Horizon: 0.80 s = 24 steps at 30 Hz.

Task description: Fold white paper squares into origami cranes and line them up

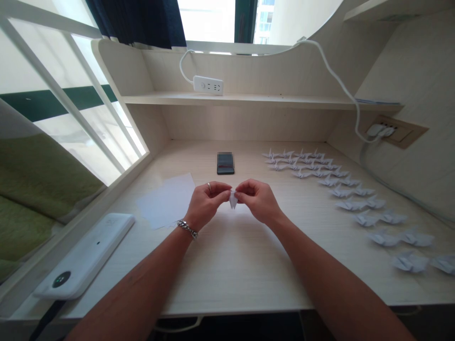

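Observation:
Between my two hands, above the middle of the desk, is a small folded piece of white paper (233,201) with its pointed ends hanging down. My left hand (209,199), with a ring and a chain bracelet, pinches its left side between thumb and fingers. On the right side my right hand (258,198) pinches the same paper. The fingers hide its upper part. Left of my left hand lie loose sheets of white paper (167,201). Folded paper cranes (351,203) stand in rows on the right of the desk.
A phone (225,163) lies on the desk (234,265) beyond my hands. At the left front is a white power bank (88,253) with a dark cable. The shelf (256,100) holds a power strip (208,85). A white cord (337,78) runs down to the wall socket (401,131).

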{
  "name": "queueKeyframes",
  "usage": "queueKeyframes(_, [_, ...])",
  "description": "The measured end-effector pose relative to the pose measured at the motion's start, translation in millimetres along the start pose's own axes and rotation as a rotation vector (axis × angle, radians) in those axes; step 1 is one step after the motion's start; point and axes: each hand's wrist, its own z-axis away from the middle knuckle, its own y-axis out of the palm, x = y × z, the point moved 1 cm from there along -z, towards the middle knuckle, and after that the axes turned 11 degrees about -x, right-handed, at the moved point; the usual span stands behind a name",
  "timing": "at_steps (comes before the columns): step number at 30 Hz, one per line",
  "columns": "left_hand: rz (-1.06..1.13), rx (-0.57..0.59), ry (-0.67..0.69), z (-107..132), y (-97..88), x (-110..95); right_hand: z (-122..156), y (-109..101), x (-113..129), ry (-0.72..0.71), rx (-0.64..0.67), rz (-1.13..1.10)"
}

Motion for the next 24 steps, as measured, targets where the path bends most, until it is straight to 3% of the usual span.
queueKeyframes(6, [-0.050, -0.008, 0.022, -1.6, -0.5, 4.4, 2.7, -1.6, 3.5, -0.158, 0.001, 0.242])
queueKeyframes(24, [-0.230, -0.018, 0.103, -0.2, 0.0, 8.4, 6.7, -2.7, 7.5, -0.328, 0.039, 0.459])
